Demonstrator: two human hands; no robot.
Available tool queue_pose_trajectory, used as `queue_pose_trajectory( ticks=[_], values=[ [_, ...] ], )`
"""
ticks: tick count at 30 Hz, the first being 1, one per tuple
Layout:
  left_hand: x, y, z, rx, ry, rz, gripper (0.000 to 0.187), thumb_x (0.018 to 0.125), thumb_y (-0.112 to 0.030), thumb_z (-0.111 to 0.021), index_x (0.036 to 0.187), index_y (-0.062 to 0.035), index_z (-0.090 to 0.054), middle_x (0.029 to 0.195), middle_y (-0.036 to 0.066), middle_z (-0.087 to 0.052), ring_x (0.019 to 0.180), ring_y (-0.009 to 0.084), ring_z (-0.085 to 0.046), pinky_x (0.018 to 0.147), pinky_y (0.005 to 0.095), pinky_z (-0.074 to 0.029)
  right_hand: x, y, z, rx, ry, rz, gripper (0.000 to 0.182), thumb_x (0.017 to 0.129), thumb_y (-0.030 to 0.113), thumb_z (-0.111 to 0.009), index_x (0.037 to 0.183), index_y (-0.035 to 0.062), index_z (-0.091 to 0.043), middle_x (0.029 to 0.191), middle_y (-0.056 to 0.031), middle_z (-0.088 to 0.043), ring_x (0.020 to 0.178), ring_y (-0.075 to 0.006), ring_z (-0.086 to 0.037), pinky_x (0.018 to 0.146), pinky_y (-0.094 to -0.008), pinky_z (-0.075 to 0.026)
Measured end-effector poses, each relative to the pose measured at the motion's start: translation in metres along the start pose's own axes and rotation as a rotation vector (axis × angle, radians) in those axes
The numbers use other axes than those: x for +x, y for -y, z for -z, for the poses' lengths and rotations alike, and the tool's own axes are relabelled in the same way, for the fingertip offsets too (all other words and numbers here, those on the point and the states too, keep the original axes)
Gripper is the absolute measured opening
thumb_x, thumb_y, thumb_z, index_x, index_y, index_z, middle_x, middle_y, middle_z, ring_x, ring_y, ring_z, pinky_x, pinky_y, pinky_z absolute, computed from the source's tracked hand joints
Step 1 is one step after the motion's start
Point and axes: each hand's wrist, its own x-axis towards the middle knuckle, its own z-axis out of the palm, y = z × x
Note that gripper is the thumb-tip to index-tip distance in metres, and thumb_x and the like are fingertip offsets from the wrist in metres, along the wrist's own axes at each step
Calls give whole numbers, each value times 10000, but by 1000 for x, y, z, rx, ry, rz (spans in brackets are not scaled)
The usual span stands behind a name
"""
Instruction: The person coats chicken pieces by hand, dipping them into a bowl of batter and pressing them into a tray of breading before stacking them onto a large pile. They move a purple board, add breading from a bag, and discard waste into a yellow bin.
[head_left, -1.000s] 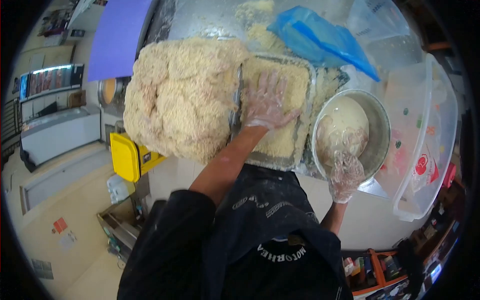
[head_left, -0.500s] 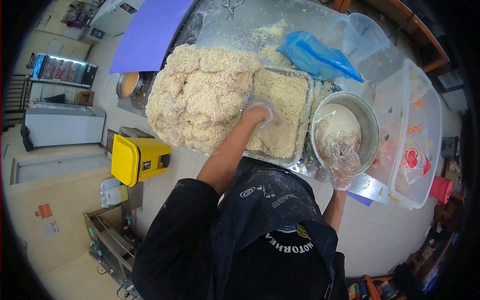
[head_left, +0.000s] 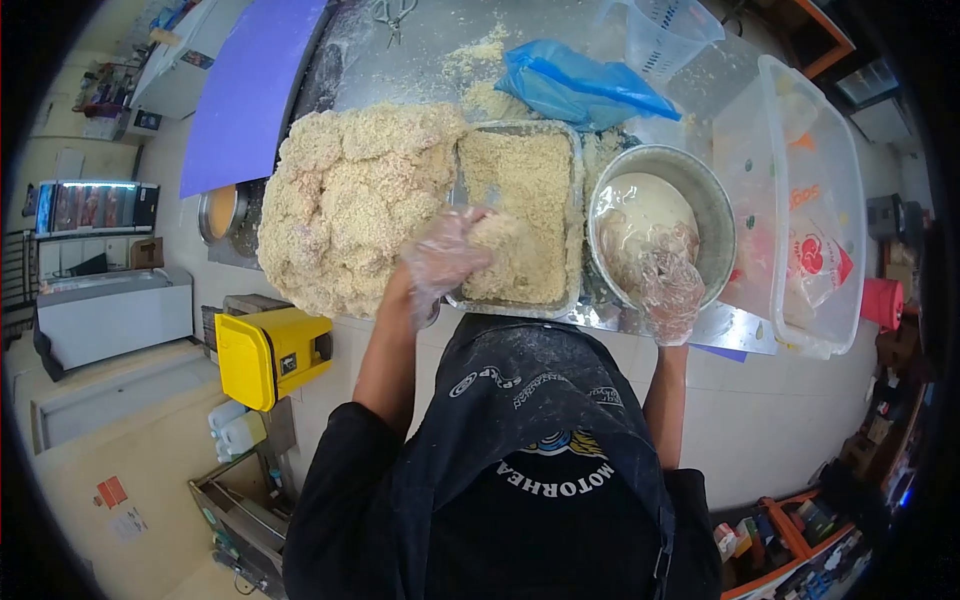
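Observation:
My left hand (head_left: 452, 252), in a clear plastic glove, is closed on a crumb-coated piece (head_left: 497, 238) over the left part of a metal tray (head_left: 578, 215) of pale crumbs. The hand is blurred. To its left rises a large heap of crumb-coated pieces (head_left: 355, 205). My right hand (head_left: 671, 298), also gloved, reaches over the near rim of a round metal pot (head_left: 722, 225) of whitish batter (head_left: 645, 200). Its fingers are down among wet, coated lumps, and their tips are hidden.
A blue plastic bag (head_left: 580, 85) lies behind the tray, near a clear jug (head_left: 665, 40). Scissors (head_left: 394, 18) rest at the back. A clear plastic bin (head_left: 850, 220) stands right of the pot, and a yellow bin (head_left: 245, 360) stands on the floor at left.
My left hand has lifted from the crumbs and moved toward the tray's near left edge, with a coated piece now in it. My right hand stays in the pot. The whole view has shifted.

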Motion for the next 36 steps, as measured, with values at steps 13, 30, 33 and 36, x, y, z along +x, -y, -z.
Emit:
queue_pose_trajectory(
  ticks=[13,30,33,36],
  values=[
    [-52,0,123,757,-777,65,631,751,-86,-671,1325,23,-432,1194,114,-566,1087,211,-535,934,327,-442,11,12,3,191,8,-209,210,750,115,-669,942,29,-674,943,-159,-677,873,-338,-643,797,-437,-498],
    [107,21,-80,758,-146,-140,386,839,-219,-557,1211,-120,-553,1281,166,-514,1135,337,-534,905,406,-481,4,1,-2,39,30,-157,222,768,104,-663,963,-4,-676,956,-172,-680,859,-337,-641,784,-428,-489],
    [116,50,-92,588,-281,-233,227,852,-112,-500,1046,-68,-610,1105,166,-599,987,336,-611,810,400,-520,6,0,-4,146,22,-195,219,775,112,-669,954,-15,-675,935,-181,-682,845,-340,-643,781,-428,-488],
    [115,52,-94,437,-262,-241,196,843,-74,-485,987,-41,-615,1030,183,-616,940,345,-621,782,421,-520,9,3,-1,148,39,-193,223,777,114,-674,951,-25,-673,920,-186,-683,838,-339,-645,782,-421,-489]
  ],
)
